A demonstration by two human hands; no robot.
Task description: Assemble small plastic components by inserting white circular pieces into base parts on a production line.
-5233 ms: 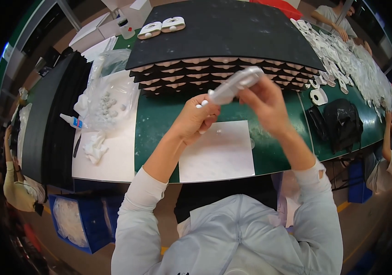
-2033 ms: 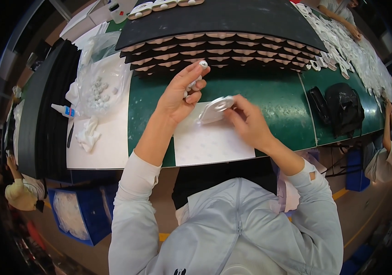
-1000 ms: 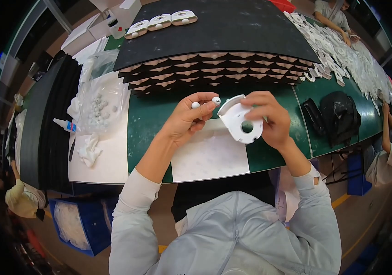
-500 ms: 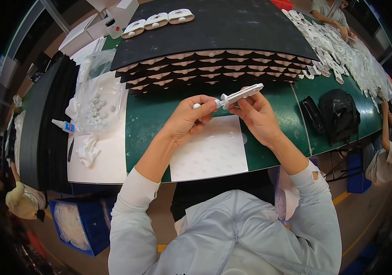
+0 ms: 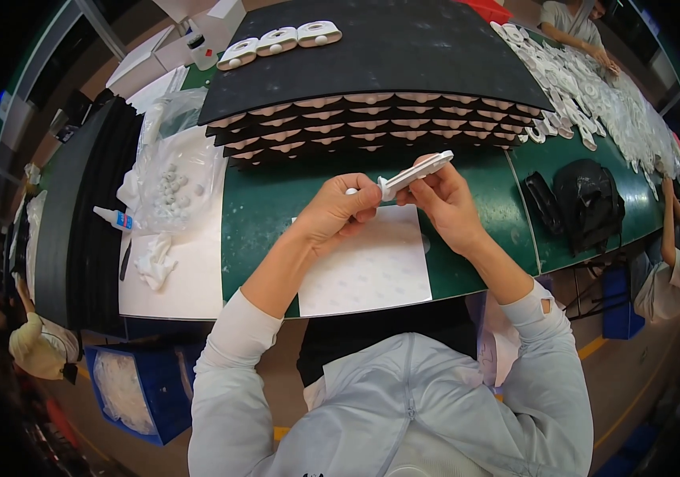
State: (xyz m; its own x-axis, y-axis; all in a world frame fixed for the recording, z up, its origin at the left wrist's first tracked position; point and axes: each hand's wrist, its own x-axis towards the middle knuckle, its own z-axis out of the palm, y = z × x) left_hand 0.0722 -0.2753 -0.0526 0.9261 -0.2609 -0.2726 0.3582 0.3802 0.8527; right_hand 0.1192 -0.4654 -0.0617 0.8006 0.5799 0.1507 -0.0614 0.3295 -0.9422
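My right hand (image 5: 441, 199) grips a long, flat white plastic part (image 5: 421, 172) between thumb and fingers, tilted up to the right. Pinched in my left hand (image 5: 338, 208) is a small white plastic piece with a round knob (image 5: 352, 191), mostly covered by the fingers. The thumb of that hand meets the lower left end of the flat part, so where the two pieces join is hidden. Both hands are above a white paper sheet (image 5: 364, 274) on the green table (image 5: 467, 274).
Beyond my hands rises a stack of black boards (image 5: 404, 60) with white parts between the layers; three white parts (image 5: 278, 40) lie on top. To the left are a bag of white balls (image 5: 171, 191) and a glue bottle (image 5: 113, 218). A black bag (image 5: 588, 203) and a white parts pile (image 5: 594, 95) lie right.
My left hand has moved right, bringing the knobbed piece against the end of the flat part. The stem that showed between them is out of sight.
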